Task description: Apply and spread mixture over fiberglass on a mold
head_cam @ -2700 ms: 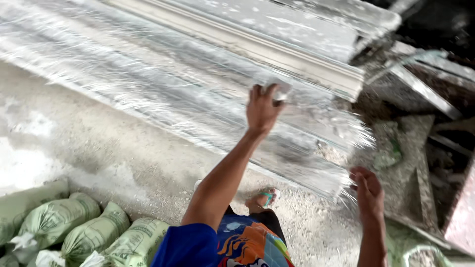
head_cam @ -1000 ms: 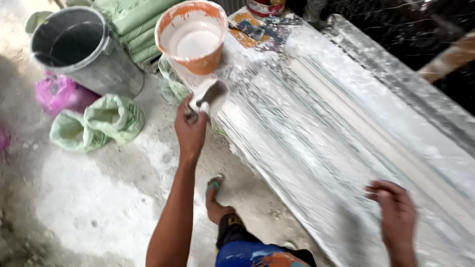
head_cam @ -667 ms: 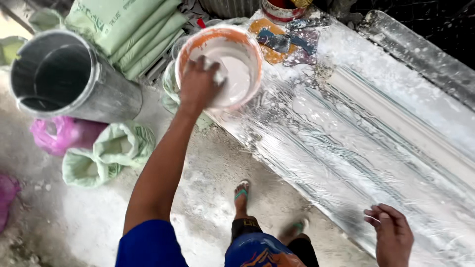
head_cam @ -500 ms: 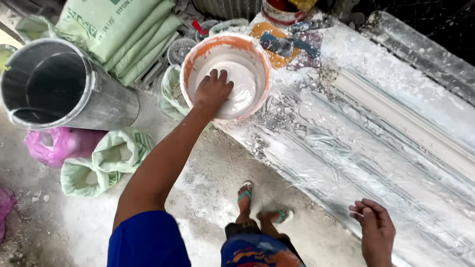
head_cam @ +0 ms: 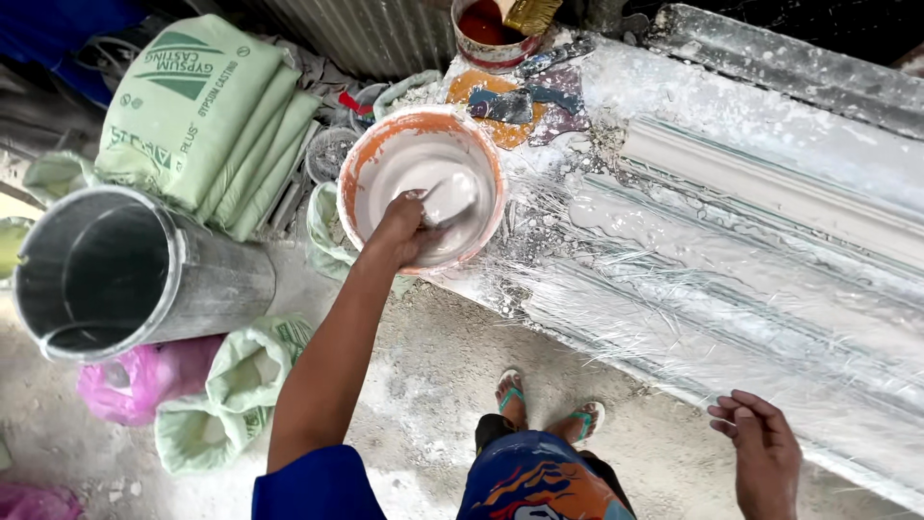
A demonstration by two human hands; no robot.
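The left hand [head_cam: 409, 226] has gone down into the orange bowl [head_cam: 423, 197], where 0.5 s ago it only rested flat over the white mix; now its grip is clenched around a flat scoop [head_cam: 452, 197], whose pale blade lies in the wet plaster [head_cam: 404, 178]. The bowl sits at the end of the surface [head_cam: 674, 289], which is covered in white plaster and glassy fibres, next to a long moulded strip [head_cam: 770, 188]. Judging by this, plaster is being scooped up. The right hand [head_cam: 760, 453] has drifted off the surface edge and hangs just beside it, fingers loose, holding nothing. A metal bucket [head_cam: 125, 274] and green sacks [head_cam: 207, 120] lie on the floor to the left, well apart from both hands
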